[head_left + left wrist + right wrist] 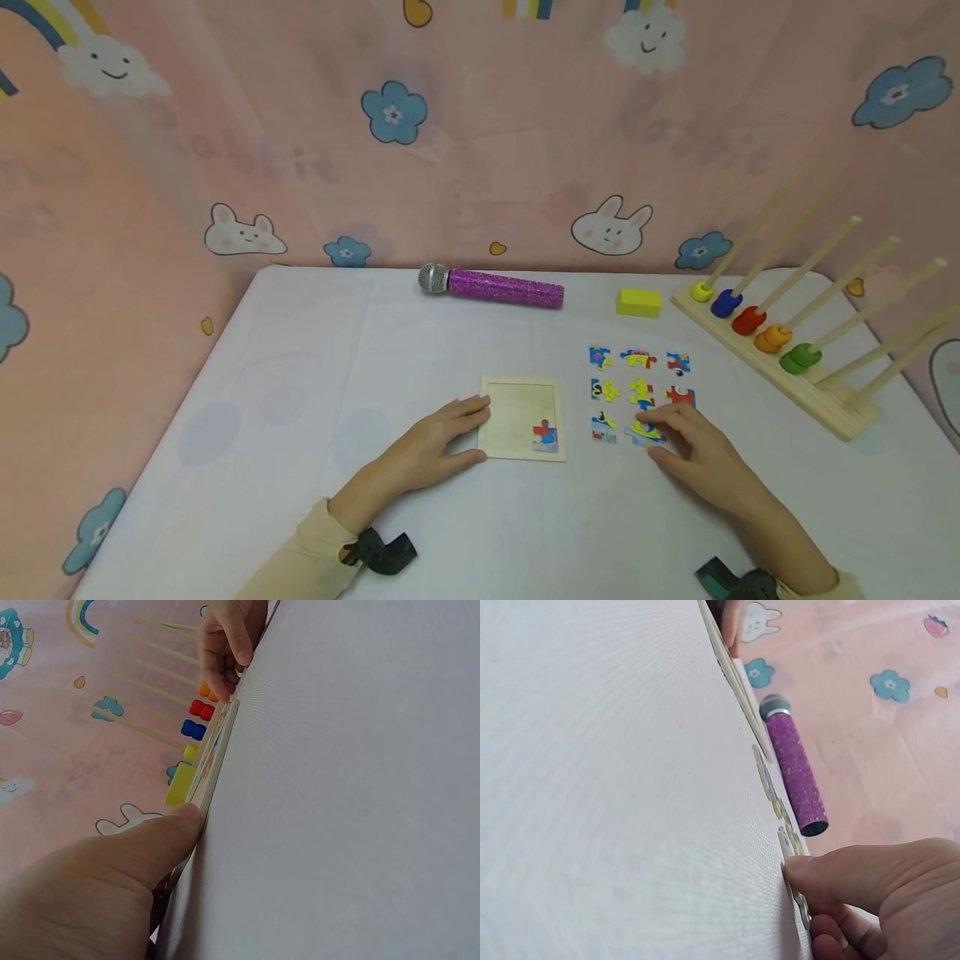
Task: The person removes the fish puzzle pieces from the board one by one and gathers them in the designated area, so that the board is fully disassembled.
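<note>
A square wooden puzzle tray [517,417] lies on the white table, with one red and blue jigsaw piece [545,437] in its lower right corner. Along the tray's left edge rest the thumb and extended fingers of my left hand [431,446]; the left wrist view shows the thumb [184,817] against that edge. My right hand [701,454] pinches a yellow and blue jigsaw piece [645,432] between thumb and fingers, low over the table. Several other pieces [640,359] lie in rows right of the tray, one red piece [678,395] just beyond the right fingers.
A purple glitter microphone [506,287] lies at the table's back edge, with a yellow block [638,302] to its right. At the back right stands a wooden bead rack [780,367] with tall pegs and coloured beads. A pink patterned cloth [480,167] hangs behind the table.
</note>
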Tool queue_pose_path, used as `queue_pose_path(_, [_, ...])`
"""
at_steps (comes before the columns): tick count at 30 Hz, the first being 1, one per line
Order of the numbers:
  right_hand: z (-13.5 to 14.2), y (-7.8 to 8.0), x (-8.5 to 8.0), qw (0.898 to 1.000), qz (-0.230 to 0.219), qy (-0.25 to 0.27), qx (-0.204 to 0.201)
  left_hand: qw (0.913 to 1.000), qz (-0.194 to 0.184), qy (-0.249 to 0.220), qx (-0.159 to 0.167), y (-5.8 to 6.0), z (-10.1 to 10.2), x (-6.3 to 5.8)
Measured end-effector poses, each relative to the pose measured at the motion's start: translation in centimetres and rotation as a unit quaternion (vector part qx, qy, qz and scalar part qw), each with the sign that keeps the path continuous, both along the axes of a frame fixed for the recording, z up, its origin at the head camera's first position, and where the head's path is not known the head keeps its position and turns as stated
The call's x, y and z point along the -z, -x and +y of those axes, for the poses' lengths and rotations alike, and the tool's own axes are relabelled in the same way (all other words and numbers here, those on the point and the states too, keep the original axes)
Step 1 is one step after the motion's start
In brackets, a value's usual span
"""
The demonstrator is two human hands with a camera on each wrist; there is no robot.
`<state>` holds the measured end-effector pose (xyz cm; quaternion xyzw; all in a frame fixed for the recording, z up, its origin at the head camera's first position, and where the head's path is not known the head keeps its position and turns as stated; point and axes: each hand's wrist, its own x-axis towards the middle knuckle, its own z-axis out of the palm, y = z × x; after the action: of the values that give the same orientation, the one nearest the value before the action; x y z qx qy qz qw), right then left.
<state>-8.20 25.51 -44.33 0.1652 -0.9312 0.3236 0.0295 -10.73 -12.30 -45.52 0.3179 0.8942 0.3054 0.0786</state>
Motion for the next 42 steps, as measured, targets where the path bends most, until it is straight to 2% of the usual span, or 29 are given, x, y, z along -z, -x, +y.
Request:
queue_pose_path(9, [-0.3, -0.2, -0.7, 1.0, -0.004, 0.012, -0.002, 0.9996, 0.027, -0.005, 0.009, 0.0, 0.0, 0.0])
queue_pose_path(16, [-1.4, -0.5, -1.5, 1.0, -0.017, 0.009, -0.009, 0.9999, 0.01, 0.0, 0.003, 0.0, 0.0, -0.2])
queue_pose_path(22, [-3.1, -0.4, -2.1, 0.998, -0.047, -0.023, -0.029, 0.9999, 0.012, -0.003, 0.004, 0.0, 0.1, -0.3])
queue_pose_path(26, [-4.4, -0.2, -2.4, 0.997, -0.046, -0.018, -0.064, 0.9999, 0.013, -0.006, 0.004, 0.0, 0.0, -0.1])
queue_pose_path(31, [-6.5, 0.3, -2.7, 0.993, -0.072, -0.003, -0.09, 0.9999, 0.014, -0.007, 0.004, 0.0, 0.0, 0.1])
queue_pose_path(35, [-8.2, 0.8, -2.8, 0.99, -0.098, -0.005, -0.097, 0.9997, 0.019, -0.011, 0.005, 0.0, -0.1, 0.1])
queue_pose_path(42, [-10.4, 1.7, -2.5, 0.988, -0.114, -0.015, -0.101, 0.9997, 0.018, -0.013, 0.005, 0.0, 0.0, -0.1])
